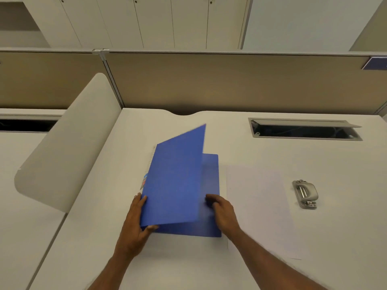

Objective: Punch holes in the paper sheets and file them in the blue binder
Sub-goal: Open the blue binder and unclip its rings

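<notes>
I'm steadying the binder (180, 185) at its spine with my left hand (134, 222), fingers curled on it; right hand (222, 212) is lifting the cover. Paper (257, 206) and punch (305, 193) are lying right of it; I should be opening it flat.

White desk (209, 264) with a shallow notch in its far edge. At its far right, a rectangular cable hatch (303, 129) with the grey lid tilted open over a dark recess. At left, a rounded white divider panel (65, 155) leans between this desk and the adjoining one. Behind both runs a beige partition screen (230, 82) with a metal top rail. Above it, a row of pale cabinet doors (155, 19). A small blue sign (376, 63) sits at the partition's right end.
</notes>
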Demonstrator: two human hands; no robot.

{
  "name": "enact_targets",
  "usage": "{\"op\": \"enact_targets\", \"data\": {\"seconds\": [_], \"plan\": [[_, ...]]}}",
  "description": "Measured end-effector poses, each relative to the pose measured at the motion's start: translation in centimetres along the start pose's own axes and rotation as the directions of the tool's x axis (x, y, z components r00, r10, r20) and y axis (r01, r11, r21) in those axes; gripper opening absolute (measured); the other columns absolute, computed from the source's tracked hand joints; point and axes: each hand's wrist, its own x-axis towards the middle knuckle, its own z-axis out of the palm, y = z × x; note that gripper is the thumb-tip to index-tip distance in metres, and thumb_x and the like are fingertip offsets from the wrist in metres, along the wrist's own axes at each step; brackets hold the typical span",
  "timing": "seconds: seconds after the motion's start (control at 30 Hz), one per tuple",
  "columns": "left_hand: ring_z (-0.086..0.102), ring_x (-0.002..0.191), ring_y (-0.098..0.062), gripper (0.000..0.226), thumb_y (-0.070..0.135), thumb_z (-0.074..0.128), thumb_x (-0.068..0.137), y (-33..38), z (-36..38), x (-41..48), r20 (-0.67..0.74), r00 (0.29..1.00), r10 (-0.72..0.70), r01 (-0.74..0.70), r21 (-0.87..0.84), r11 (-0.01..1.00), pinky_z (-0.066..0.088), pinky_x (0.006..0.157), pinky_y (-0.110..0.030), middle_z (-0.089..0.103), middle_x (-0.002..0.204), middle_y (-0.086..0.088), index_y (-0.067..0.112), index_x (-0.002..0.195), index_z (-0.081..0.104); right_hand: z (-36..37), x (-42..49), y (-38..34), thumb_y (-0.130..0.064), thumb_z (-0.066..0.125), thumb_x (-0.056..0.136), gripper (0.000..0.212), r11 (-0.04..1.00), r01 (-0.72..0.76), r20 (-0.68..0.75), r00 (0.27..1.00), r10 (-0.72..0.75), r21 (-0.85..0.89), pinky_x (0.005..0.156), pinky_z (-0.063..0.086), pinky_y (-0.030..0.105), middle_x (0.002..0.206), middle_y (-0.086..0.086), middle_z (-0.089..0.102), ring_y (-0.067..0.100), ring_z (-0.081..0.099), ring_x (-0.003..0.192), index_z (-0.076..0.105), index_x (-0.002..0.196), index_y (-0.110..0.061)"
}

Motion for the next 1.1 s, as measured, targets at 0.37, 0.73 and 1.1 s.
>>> {"op": "enact_targets", "data": {"seconds": [0.37, 0.73, 1.1], "plan": [[0.061, 0.082, -0.021, 0.056, 0.077, 0.041, 0.077, 1.1, -0.5, 0.0, -0.519, 0.602, -0.607, 0.156, -0.670, 0.726, 0.052, 0.071, -0.029, 0.065, 0.090, 0.010, 0.031, 0.101, 0.060, 3.7, 0.2, 0.2, -0.047, 0.068, 0.079, 0.075, 0.728, 0.131, 0.149, 0.988, -0.041, -0.673, 0.113, 0.029, 0.035, 0.159, -0.003, 0.014, 0.018, 0.015, 0.146, 0.038, 0.142, -0.020], [0.058, 0.074, -0.030, 0.009, 0.009, 0.064, 0.084, 2.8, -1.2, 1.5, -0.704, 0.263, -0.660, 0.296, -0.593, 0.749, 0.053, 0.074, -0.042, 0.059, 0.084, -0.011, 0.009, 0.089, 0.056, 4.1, 0.3, -1.0, -0.042, 0.069, 0.080, 0.066, 0.682, 0.135, 0.151, 0.988, -0.037, -0.719, 0.113, 0.030, 0.035, 0.159, 0.001, 0.014, 0.022, 0.015, 0.146, 0.042, 0.136, -0.018], [0.054, 0.066, -0.016, 0.031, 0.020, 0.046, 0.098, 2.1, -0.6, 7.0, -0.193, 0.904, -0.382, 0.403, 0.083, 0.911, 0.037, 0.052, -0.020, 0.059, 0.067, 0.007, 0.019, 0.071, 0.061, 4.8, 1.1, -2.0, -0.038, 0.074, 0.072, 0.060, 0.570, 0.159, 0.149, 0.987, -0.064, -0.806, 0.103, 0.040, 0.034, 0.140, 0.006, 0.038, 0.026, 0.039, 0.127, 0.052, 0.124, -0.018]]}}
